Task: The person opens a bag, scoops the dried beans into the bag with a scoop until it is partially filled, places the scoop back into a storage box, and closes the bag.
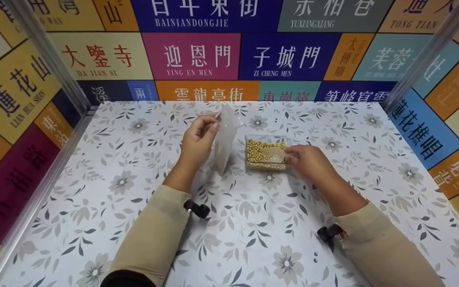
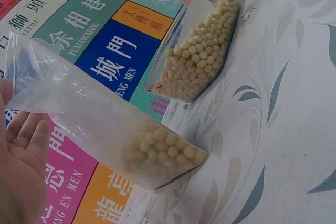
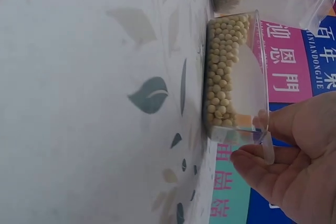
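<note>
My left hand (image 1: 198,137) pinches the top of a clear plastic bag (image 1: 224,139), which stands upright on the table. Soybeans (image 2: 165,148) fill only the bottom of the bag in the left wrist view. To its right is a clear rectangular box (image 1: 267,167) full of soybeans (image 1: 255,151). With thumb and fingers my right hand (image 1: 310,157) grips the handle of a pale translucent scoop (image 3: 247,85) at the box's right side. The scoop's bowl sits inside the box among the beans, its lower edge hidden by them.
A white table (image 1: 245,223) with a grey leaf and flower print lies under everything. Colourful sign panels (image 1: 191,56) stand behind it and along both sides, with clear upright edges (image 1: 50,56) at the corners. A small black wrist camera (image 1: 197,209) sits on each sleeve.
</note>
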Demonstrator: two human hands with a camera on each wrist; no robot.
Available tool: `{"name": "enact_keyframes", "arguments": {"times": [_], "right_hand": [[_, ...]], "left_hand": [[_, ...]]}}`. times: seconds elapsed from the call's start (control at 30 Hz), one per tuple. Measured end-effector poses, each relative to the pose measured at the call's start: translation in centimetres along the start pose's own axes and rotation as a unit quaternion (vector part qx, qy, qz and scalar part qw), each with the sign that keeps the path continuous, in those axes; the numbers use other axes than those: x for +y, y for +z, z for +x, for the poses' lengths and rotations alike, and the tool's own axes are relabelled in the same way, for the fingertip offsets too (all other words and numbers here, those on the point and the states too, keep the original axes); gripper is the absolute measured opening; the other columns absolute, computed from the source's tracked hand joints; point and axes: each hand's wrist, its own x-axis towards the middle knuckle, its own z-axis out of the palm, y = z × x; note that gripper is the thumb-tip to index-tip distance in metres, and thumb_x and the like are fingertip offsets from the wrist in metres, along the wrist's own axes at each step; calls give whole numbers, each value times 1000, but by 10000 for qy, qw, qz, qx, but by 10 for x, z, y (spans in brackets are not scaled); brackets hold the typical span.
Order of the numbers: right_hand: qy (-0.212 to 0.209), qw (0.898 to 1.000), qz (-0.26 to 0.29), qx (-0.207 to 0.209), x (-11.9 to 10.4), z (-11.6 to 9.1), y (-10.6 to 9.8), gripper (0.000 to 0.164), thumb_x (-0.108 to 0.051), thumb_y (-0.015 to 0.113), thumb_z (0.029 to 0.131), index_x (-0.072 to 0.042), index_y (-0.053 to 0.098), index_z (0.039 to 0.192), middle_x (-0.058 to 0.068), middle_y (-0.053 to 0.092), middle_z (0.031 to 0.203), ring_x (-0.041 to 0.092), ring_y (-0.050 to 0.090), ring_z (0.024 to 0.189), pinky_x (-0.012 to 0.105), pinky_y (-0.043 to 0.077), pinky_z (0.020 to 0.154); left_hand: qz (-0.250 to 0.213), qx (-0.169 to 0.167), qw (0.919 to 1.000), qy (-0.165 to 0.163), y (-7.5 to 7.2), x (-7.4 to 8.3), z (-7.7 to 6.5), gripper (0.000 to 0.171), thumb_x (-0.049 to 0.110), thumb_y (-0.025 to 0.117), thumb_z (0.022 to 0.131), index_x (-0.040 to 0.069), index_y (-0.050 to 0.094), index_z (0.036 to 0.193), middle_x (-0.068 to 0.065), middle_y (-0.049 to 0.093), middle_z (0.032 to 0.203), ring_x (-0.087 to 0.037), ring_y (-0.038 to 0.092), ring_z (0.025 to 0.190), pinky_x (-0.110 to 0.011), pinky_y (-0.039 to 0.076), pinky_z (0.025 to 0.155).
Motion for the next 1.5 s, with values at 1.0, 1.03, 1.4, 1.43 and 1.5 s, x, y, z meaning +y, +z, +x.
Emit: {"name": "enact_keyframes", "arguments": {"times": [1.0, 1.03, 1.4, 1.43, 1.5], "right_hand": [[652, 9842, 1602, 388, 27, -11, -3, 39, -33, 61, 110, -14, 67, 143, 13, 69, 147, 31, 63, 138, 48, 53, 113], [673, 9825, 1674, 459, 28, -12, -4, 39, -35, 61, 110, -14, 68, 142, 12, 68, 147, 30, 62, 139, 47, 52, 114], [492, 9783, 1783, 929, 25, -12, -9, 40, -37, 62, 109, -15, 68, 142, 10, 70, 145, 27, 61, 140, 45, 51, 116], [440, 9789, 1757, 948, 24, -12, -11, 40, -36, 62, 109, -14, 68, 142, 11, 70, 145, 29, 61, 140, 47, 51, 116], [351, 9799, 1699, 987, 22, -12, -14, 41, -36, 61, 110, -12, 67, 143, 13, 69, 145, 31, 61, 140, 50, 50, 118]], "left_hand": [[-156, 56, 9998, 93, 2, 1, 0, 14, 11, 65, 106, 0, 66, 115, -15, 71, 134, -19, 69, 125, -23, 56, 103], [-184, 56, 9998, 101, 2, 1, 0, 14, 10, 66, 105, 0, 66, 115, -15, 71, 134, -19, 69, 125, -23, 56, 103], [37, -35, 10000, -44, 0, 1, -1, 13, 16, 63, 108, 7, 67, 117, -7, 67, 143, -18, 65, 134, -29, 54, 112], [33, -40, 10000, -30, 0, 1, -1, 13, 16, 63, 108, 6, 66, 116, -8, 67, 143, -18, 65, 134, -30, 54, 113], [21, -44, 10000, -5, 1, 1, -1, 13, 15, 63, 108, 6, 66, 116, -8, 67, 143, -18, 65, 134, -30, 54, 113]]}}
